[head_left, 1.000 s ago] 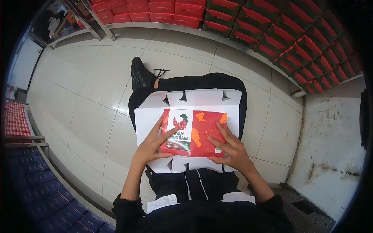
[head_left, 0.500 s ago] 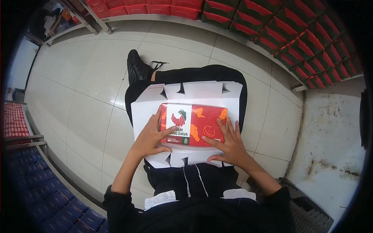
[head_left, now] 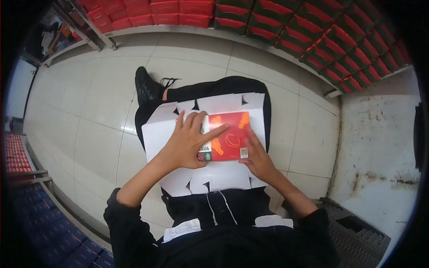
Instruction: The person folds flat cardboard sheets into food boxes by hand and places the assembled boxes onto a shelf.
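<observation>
Seemingly, the step is positioning the box (head_left: 229, 152), flat on the card (head_left: 229, 175). The left hand (head_left: 184, 143) spreads wide over its left part; the right hand (head_left: 260, 164), half-open, meets its right edge, grip unclear. Next probably calls for even, gentle pressure.

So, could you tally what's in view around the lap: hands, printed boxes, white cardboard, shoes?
Hands: 2 (left hand, right hand)
Red printed box: 1
White tabbed cardboard sheet: 1 visible
Black lace-up shoe: 1
Total: 5
</observation>
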Available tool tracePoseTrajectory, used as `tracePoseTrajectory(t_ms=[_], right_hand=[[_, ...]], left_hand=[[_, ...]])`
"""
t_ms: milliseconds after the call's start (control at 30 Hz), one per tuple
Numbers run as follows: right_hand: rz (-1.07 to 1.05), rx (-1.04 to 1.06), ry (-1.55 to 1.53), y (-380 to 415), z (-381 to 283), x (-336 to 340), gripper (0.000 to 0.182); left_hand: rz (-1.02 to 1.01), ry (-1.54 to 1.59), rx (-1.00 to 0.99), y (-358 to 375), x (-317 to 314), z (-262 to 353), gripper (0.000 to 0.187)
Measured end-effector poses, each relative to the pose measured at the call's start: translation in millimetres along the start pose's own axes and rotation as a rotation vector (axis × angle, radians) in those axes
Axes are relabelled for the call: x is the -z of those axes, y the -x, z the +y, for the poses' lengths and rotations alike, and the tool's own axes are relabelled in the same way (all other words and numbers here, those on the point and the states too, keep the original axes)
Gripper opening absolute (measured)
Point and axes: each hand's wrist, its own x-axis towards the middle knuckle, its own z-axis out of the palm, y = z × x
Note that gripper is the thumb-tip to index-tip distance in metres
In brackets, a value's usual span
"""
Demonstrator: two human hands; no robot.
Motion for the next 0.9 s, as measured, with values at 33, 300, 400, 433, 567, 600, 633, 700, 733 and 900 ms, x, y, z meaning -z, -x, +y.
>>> tracePoseTrajectory(t_ms=[33, 300, 400, 433, 567, 600, 633, 700, 733, 900], right_hand=[[0.237, -0.169, -0.221, -2.8, -2.6, 1.6, 0.057], [0.556, -0.035, -0.649, -54.1, -51.6, 34.1, 0.045], [0.485, 0.085, -0.451, -71.0, -70.2, 54.3, 0.034], [0.355, 0.209, -0.296, -72.7, -70.8, 58.4, 0.030], [0.415, 0.265, -0.200, -75.7, -72.2, 55.1, 0.021], [0.414, 0.265, -0.202, -76.6, -70.9, 54.4, 0.021], [0.432, 0.259, -0.199, -78.4, -68.6, 53.3, 0.019], [0.456, 0.254, -0.192, -79.2, -69.7, 55.4, 0.017], [0.430, 0.259, -0.148, -80.2, -73.3, 59.9, 0.015], [0.455, 0.241, -0.215, -70.7, -72.4, 52.9, 0.017]], left_hand=[[0.032, 0.097, 0.029, -2.9, 3.3, -2.9, 0.099], [0.396, 0.700, 0.050, 33.3, -9.0, 21.2, 0.117], [0.433, 0.708, 0.117, 42.7, -14.1, 34.1, 0.119], [0.469, 0.685, 0.120, 43.3, -16.2, 36.1, 0.119], [0.516, 0.728, 0.148, 44.2, -18.2, 38.9, 0.118], [0.516, 0.728, 0.151, 43.5, -17.6, 40.0, 0.118], [0.499, 0.710, 0.163, 41.0, -15.9, 40.2, 0.118], [0.481, 0.688, 0.168, 39.5, -14.2, 39.5, 0.118], [0.493, 0.690, 0.158, 39.4, -14.2, 38.3, 0.117], [0.456, 0.679, 0.114, 39.4, -20.1, 35.7, 0.116]])
